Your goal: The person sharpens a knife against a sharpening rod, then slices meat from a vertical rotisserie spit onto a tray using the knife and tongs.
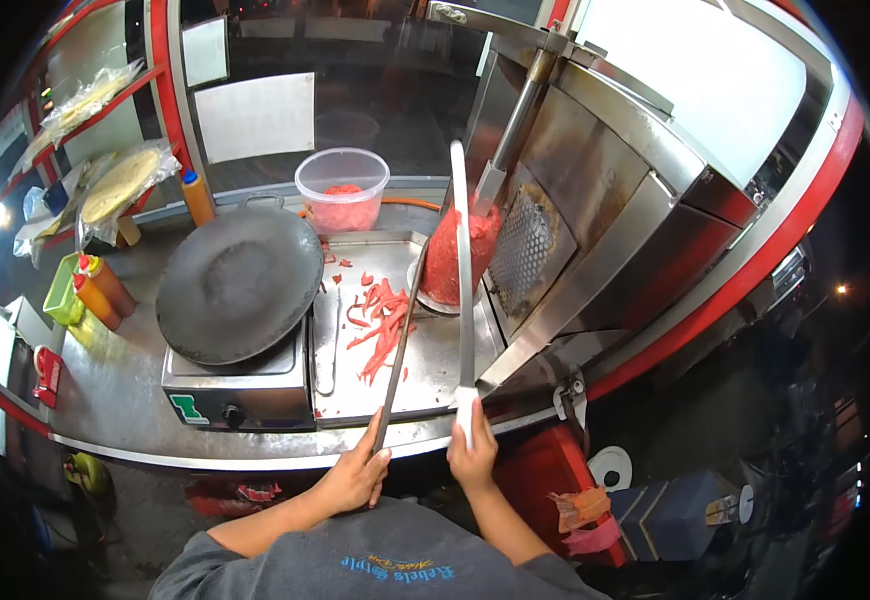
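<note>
My right hand [472, 448] is closed around the white handle of a long kebab knife [465, 300], its blade pointing up and away from me. In my left hand [355, 475] is a sharpening steel [398, 365], a long thin dark rod that slants up toward the knife. Behind the blade, a cone of red kebab meat [445, 262] stands on a vertical spit [517, 115], partly covered by the knife. Red meat strips [383, 325] lie on the metal tray [435, 375] beneath the two tools. A flat metal utensil [326, 345] rests along the tray's left side.
A wide dark pan [240, 285] sits on a burner [240, 390] to the left. The vertical grill [575, 210] rises at right. Behind the tray stands a clear tub [343, 195] with red meat. Sauce bottles [100, 295] and bagged flatbreads [120, 190] are farther left.
</note>
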{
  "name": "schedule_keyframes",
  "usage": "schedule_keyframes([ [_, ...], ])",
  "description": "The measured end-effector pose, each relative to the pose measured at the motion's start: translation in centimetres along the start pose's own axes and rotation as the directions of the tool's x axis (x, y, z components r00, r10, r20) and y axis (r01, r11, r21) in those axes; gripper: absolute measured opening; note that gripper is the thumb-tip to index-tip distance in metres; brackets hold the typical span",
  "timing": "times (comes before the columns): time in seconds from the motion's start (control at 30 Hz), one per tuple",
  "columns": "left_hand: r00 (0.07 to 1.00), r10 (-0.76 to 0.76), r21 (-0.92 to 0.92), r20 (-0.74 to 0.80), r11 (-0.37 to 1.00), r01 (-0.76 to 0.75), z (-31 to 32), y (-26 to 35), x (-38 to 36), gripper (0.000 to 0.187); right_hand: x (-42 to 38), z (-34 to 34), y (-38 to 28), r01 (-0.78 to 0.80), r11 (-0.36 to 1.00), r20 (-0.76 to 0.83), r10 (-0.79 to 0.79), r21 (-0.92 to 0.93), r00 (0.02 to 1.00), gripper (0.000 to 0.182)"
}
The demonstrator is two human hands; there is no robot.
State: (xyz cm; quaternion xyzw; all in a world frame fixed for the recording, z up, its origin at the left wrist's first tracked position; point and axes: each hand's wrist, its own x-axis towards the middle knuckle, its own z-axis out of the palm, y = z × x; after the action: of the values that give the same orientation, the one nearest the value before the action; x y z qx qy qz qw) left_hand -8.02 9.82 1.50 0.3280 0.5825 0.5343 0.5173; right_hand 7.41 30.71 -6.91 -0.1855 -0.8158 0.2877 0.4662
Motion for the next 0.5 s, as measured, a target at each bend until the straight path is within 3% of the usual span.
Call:
schedule_keyframes([
  [0.03, 1.000, 0.022, -0.015, -0.004, 1.000, -0.022, 0.1, -0.5, 0.4, 0.075, 3.3, 0.3, -1.3, 0.125, 0.985, -0.035, -0.130, -0.117, 0.991, 0.057],
  [0.07, 0.999, 0.046, -0.032, -0.012, 0.998, -0.046, 0.3, -0.8, 0.8, 0.075, 4.3, 0.3, -1.9, -0.066, 0.997, 0.029, 0.065, 0.032, 0.997, 0.056],
  [0.13, 0.999, 0.039, 0.005, -0.019, 0.999, -0.038, 0.5, 0.2, 1.0, 0.075, 3.9, 0.3, -1.9, -0.008, 0.997, 0.025, 0.010, -0.071, 1.000, 0.054],
  [0.2, 0.999, 0.048, 0.030, -0.022, 0.998, -0.047, 0.4, 0.7, 1.4, 0.075, -0.5, -0.5, -0.8, 0.041, 0.994, 0.015, -0.040, -0.099, 0.999, 0.054],
  [0.27, 0.998, 0.042, 0.056, -0.036, 0.998, -0.040, 0.5, 0.9, 1.8, 0.077, -6.3, -2.0, 0.4, -0.070, 0.992, 0.087, 0.080, -0.109, 0.993, 0.055],
  [0.3, 0.999, 0.038, 0.053, -0.038, 0.998, -0.036, 0.6, 0.9, 1.9, 0.077, -6.5, -2.2, 0.5, -0.028, 0.993, 0.069, 0.036, -0.116, 0.997, 0.056],
  [0.4, 0.997, 0.052, 0.083, -0.049, 0.995, -0.048, 0.7, 0.6, 2.2, 0.078, -1.5, -1.0, -0.9, 0.086, 0.980, 0.028, -0.082, -0.181, 0.996, 0.058],
  [0.5, 0.994, 0.085, 0.087, -0.065, 0.993, -0.079, 1.0, 0.3, 3.1, 0.079, 3.6, -0.1, -2.2, 0.009, 0.988, 0.090, 0.005, -0.154, 0.996, 0.058],
])
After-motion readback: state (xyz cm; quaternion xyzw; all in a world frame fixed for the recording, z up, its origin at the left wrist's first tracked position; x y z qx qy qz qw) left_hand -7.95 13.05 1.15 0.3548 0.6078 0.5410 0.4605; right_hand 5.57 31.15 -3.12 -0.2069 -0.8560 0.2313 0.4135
